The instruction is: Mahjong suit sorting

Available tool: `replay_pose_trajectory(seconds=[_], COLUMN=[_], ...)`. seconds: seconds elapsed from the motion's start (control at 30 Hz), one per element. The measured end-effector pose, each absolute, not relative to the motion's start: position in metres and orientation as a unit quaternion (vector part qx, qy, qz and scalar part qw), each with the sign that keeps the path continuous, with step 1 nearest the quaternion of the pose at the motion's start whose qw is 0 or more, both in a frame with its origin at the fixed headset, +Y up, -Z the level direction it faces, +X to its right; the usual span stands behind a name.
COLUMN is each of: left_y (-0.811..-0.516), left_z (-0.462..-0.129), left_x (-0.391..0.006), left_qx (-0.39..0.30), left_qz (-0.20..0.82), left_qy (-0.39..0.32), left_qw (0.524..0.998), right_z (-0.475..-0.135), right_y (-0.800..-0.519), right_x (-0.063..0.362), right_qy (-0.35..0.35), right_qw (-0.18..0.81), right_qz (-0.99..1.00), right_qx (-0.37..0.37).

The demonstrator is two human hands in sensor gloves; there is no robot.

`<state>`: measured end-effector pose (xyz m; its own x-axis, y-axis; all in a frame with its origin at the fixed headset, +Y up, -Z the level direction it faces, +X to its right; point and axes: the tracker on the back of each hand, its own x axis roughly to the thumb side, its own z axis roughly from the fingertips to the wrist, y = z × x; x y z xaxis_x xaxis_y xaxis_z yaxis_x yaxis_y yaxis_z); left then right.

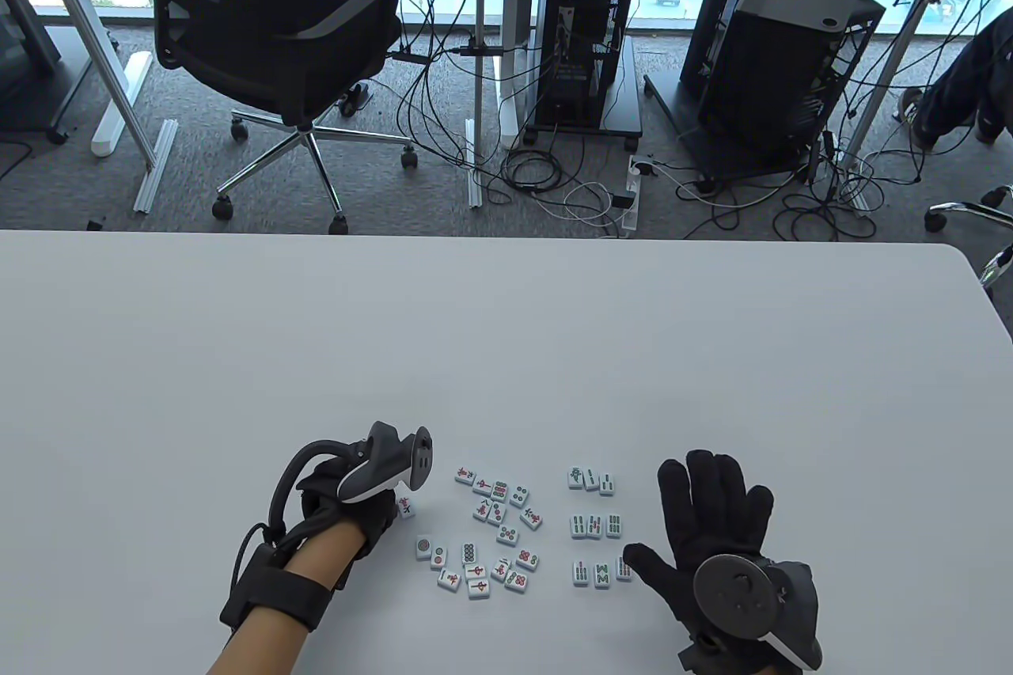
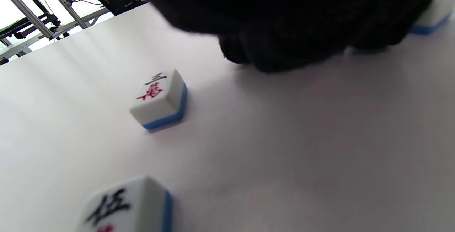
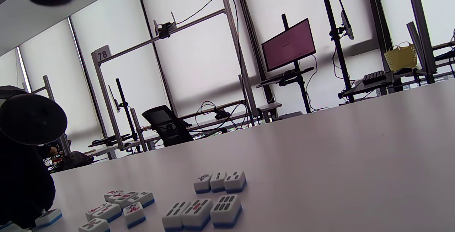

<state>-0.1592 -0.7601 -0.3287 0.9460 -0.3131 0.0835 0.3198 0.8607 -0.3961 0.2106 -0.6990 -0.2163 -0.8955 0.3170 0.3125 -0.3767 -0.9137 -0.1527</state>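
As the tiles lie now, sorting looks roughly a third done, judged from the layout
Sorted block: bamboo tiles stand in three neat rows of three, right of centre on the white surface; all face up; this suit appears finished
Unsorted cluster: mixed tiles just left of the bamboo block; character and circle faces jumbled together, at odd angles; some touching, some apart
Stray tile: one character tile at the cluster's left edge, right beside the left hand's fingers; wrist view shows a red-marked tile lying free on the surface, not lifted
Left hand: knuckles down beside the cluster, fingers curled under; whether the grip holds a tile cannot be told, fingertips hidden
Right hand: flat, fingers spread and straight, resting just right of the bamboo rows; thumb tip near the lowest row; holds nothing
Left to do: split the cluster into characters and circles, line each up; judgement only
Risk: crowded tiles, easy to nudge neighbours
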Motion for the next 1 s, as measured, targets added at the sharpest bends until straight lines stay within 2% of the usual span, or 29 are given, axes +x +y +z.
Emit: replay_pose_trajectory(seconds=[0.33, 0.43, 0.67, 0.83, 1.0], left_y=[-0.756, -0.739, -0.706, -0.702, -0.71], left_z=[-0.319, -0.315, -0.293, -0.271, -0.244], left_x=[-0.155, -0.163, -0.195, -0.218, -0.234], left_qx=[-0.16, -0.12, -0.067, -0.078, -0.094], left_qz=[-0.175, -0.151, -0.129, -0.128, -0.137], left_qy=[-0.07, -0.092, -0.095, -0.085, -0.086], left_qw=[0.969, 0.977, 0.985, 0.985, 0.982], right_z=[-0.216, -0.216, -0.215, -0.215, -0.215], right_y=[-0.699, -0.699, -0.699, -0.699, -0.699], right_x=[0.21, 0.21, 0.21, 0.209, 0.209], right_qy=[-0.106, -0.107, -0.109, -0.108, -0.107], right_qw=[0.179, 0.181, 0.182, 0.178, 0.175], right_qz=[0.967, 0.967, 0.966, 0.967, 0.968], right_qx=[0.145, 0.145, 0.145, 0.145, 0.145])
